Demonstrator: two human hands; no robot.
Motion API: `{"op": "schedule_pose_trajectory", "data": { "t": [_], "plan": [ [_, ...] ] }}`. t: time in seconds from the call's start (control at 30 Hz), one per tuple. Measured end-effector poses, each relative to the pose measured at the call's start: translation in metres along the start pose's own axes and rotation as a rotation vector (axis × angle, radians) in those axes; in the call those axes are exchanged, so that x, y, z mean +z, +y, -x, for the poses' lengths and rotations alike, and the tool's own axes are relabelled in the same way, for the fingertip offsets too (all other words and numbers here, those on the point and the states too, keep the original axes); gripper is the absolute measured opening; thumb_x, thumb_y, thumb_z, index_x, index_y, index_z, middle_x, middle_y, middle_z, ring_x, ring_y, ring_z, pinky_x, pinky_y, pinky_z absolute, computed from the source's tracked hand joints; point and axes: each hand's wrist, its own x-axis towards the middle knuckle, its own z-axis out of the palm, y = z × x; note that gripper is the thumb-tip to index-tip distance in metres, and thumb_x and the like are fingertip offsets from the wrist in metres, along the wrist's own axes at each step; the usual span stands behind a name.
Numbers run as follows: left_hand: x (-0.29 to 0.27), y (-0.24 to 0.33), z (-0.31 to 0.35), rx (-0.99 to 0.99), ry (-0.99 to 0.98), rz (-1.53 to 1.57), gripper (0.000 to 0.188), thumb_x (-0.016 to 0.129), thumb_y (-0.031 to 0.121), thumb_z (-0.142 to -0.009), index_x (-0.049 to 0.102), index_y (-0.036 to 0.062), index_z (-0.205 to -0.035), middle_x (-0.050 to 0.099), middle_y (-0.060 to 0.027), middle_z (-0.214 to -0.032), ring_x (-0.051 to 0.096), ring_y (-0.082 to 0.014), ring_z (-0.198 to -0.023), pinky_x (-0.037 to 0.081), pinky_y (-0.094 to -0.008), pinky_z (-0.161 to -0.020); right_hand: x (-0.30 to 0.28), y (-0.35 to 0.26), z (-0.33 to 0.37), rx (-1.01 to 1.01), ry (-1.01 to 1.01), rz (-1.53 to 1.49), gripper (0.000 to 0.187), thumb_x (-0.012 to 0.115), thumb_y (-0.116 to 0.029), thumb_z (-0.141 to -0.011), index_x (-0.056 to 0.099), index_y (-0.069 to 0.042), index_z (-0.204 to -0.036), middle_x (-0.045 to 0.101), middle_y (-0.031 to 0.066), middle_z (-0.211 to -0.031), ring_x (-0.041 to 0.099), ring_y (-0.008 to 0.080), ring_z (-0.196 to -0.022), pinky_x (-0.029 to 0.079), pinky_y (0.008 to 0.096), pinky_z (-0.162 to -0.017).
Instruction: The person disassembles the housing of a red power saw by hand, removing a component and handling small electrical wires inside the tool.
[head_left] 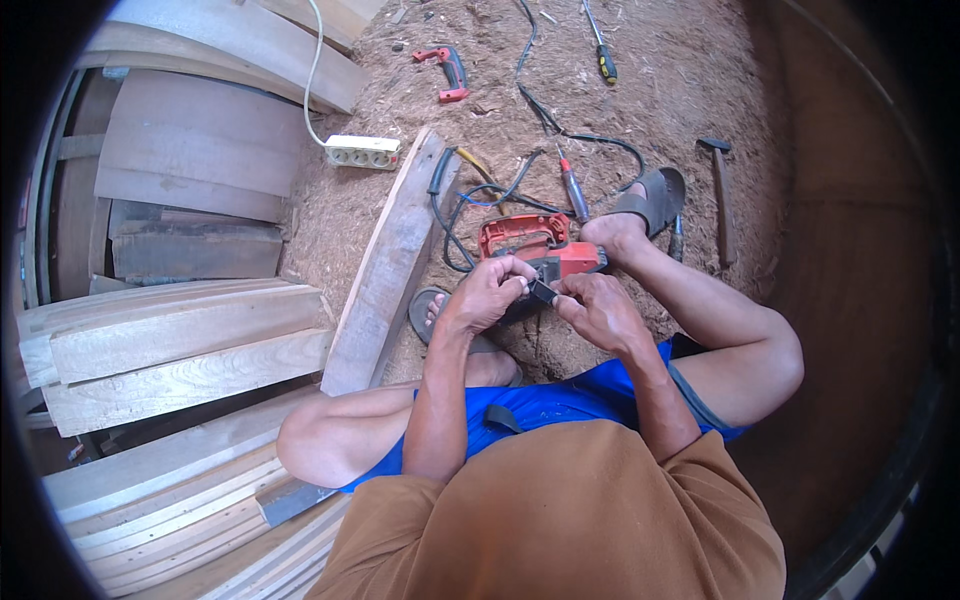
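A small black block-shaped part (543,291) sits between my two hands, over the lap side of a red and black power tool (575,258). The tool's housing is open at one end, and its inside shows. My left hand (490,292) pinches the part's left end between thumb and fingers. On its right end, the thumb and fingers of my right hand (600,310) are closed. The exact kind of the part is too small to make out. A loose black cord (450,232) with a blue wire runs out beyond the tool.
A wooden plank (385,270) lies left of the tool. Ahead are a red and black handle cover (453,75), a white power strip (362,152) and two screwdrivers, one red-tipped (573,190), one yellow-black (606,62). A hammer (724,200) lies right. Stacked boards (190,335) fill the left.
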Motion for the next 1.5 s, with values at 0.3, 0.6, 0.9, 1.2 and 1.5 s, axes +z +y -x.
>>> {"op": "schedule_pose_trajectory", "data": {
  "t": [0.3,0.6,0.9,1.2,1.5],
  "plan": [
    [0.007,0.018,0.012,0.091,0.205,-0.572,0.011,0.066,0.011,-0.093,0.07,0.0021,-0.098,0.068,-0.0039,-0.078,0.064,-0.0123,-0.071,0.052,-0.0322,-0.067,0.018,0.011,-0.003,-0.041,0.052,-0.03,0.023,0.065,-0.022,-0.086,0.075,-0.005,-0.098,0.07,0.0222,-0.086,0.069,0.0411,-0.086,0.053,0.0508,-0.08],
    [0.009,0.019,0.014,0.254,0.36,-0.76,0.017,0.065,0.017,-0.09,0.069,0.0015,-0.096,0.067,-0.0164,-0.075,0.066,-0.0275,-0.067,0.051,-0.0415,-0.065,0.038,0.004,-0.01,-0.131,0.229,0.081,0.023,0.068,-0.021,-0.087,0.073,-0.003,-0.099,0.069,0.0233,-0.081,0.069,0.0421,-0.085,0.053,0.0509,-0.08],
    [0.009,0.025,0.012,0.246,0.406,-0.719,0.016,0.064,0.017,-0.089,0.067,0.0028,-0.096,0.07,-0.0187,-0.088,0.068,-0.0375,-0.084,0.053,-0.0477,-0.078,0.045,-0.006,-0.017,0.023,0.203,-0.205,0.025,0.07,-0.024,-0.09,0.072,-0.001,-0.099,0.069,0.0193,-0.075,0.07,0.0359,-0.074,0.052,0.0465,-0.07],
    [0.003,0.023,0.01,0.142,0.326,-0.624,0.019,0.064,0.019,-0.089,0.07,0.0023,-0.096,0.069,-0.0147,-0.077,0.064,-0.0252,-0.066,0.051,-0.04,-0.066,0.051,0.001,-0.02,0.222,0.071,-0.431,0.029,0.07,-0.026,-0.089,0.072,0.001,-0.08,0.066,0.0137,-0.064,0.065,0.0206,-0.062,0.05,0.041,-0.063],
    [-0.003,0.0,0.002,0.154,0.253,-0.456,0.01,0.063,0.012,-0.094,0.068,0.0038,-0.095,0.059,0.0048,-0.076,0.048,-0.0038,-0.064,0.04,-0.025,-0.055,0.05,0.005,-0.018,0.246,0.065,-0.429,0.031,0.068,-0.027,-0.087,0.068,0.001,-0.074,0.064,0.0125,-0.062,0.061,0.0186,-0.06,0.049,0.0397,-0.06]
  ]
}}
